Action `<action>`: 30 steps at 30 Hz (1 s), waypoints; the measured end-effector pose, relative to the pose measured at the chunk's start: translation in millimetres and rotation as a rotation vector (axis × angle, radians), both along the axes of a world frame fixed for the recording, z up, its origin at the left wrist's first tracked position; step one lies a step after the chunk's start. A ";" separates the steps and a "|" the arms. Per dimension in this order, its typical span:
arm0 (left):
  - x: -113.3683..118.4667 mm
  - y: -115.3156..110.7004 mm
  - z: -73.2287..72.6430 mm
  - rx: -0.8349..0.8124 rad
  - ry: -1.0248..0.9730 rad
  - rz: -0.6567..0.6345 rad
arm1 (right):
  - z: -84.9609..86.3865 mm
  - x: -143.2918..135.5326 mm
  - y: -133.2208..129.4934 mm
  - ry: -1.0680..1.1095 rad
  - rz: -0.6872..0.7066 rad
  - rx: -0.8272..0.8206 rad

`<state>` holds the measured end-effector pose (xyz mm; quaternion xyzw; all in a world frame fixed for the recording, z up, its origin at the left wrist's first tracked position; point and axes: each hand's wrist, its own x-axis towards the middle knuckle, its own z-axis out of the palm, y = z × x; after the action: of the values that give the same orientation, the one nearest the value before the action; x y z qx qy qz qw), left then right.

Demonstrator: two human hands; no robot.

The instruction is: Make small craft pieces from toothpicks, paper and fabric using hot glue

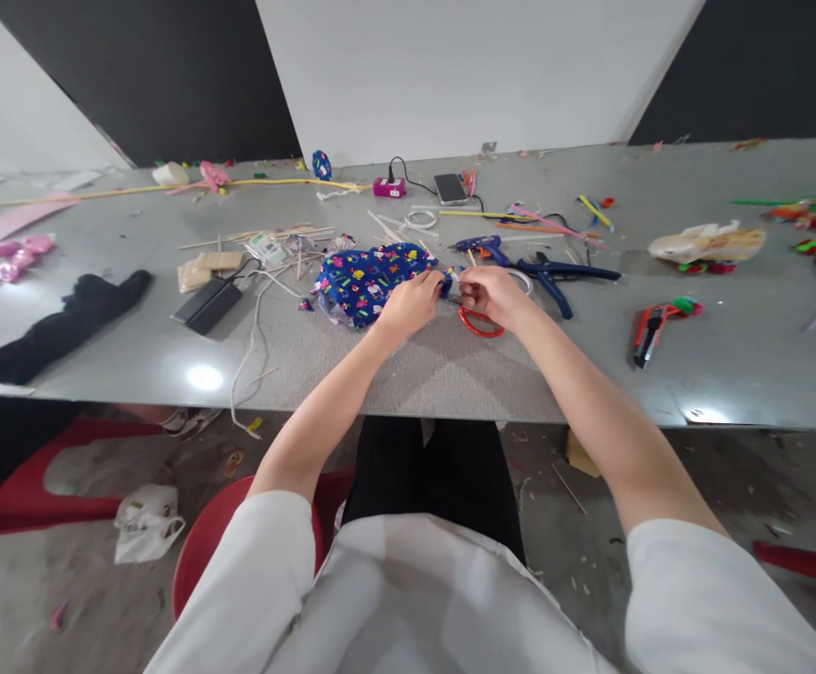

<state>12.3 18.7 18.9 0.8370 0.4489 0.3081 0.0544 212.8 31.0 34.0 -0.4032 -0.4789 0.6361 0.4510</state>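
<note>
My left hand (pixel 412 304) is closed, its fingertips pinching a small piece of blue patterned fabric (pixel 446 285). Close to it, my right hand (pixel 496 290) has its thumb and fingers pressed together; whatever they hold is too small to make out. To the left of my left hand, partly behind it, lies a larger blue fabric piece (pixel 358 281) with a bright multicoloured print. Red-handled scissors (pixel 482 325) rest on the table just below my right hand. Beyond the hands is a blue glue gun (pixel 484 247) with an orange part.
Blue pliers (pixel 555 274) and a red-and-black utility knife (pixel 650 335) lie to the right. A black box (pixel 208 305) with a white cable, a dark cloth (pixel 64 323) and wooden sticks (pixel 268 234) are left. A phone (pixel 451 189) sits behind, near a purple plug block (pixel 389 187).
</note>
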 end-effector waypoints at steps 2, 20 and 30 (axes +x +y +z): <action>-1.1 1.6 -1.1 0.009 -0.075 -0.021 | -1.6 -1.2 -0.1 0.011 0.013 0.009; 1.7 -1.9 -2.6 0.063 -0.283 -0.056 | 3.9 -6.5 -9.6 -0.331 -0.117 0.454; 4.8 -3.0 0.2 0.079 -0.401 -0.031 | 12.0 -7.7 -17.5 -0.301 -0.118 0.419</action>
<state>17.2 15.7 19.1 0.7672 0.4037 0.4851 0.1144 205.1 13.6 46.0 -0.4183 -0.6376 0.4285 0.4846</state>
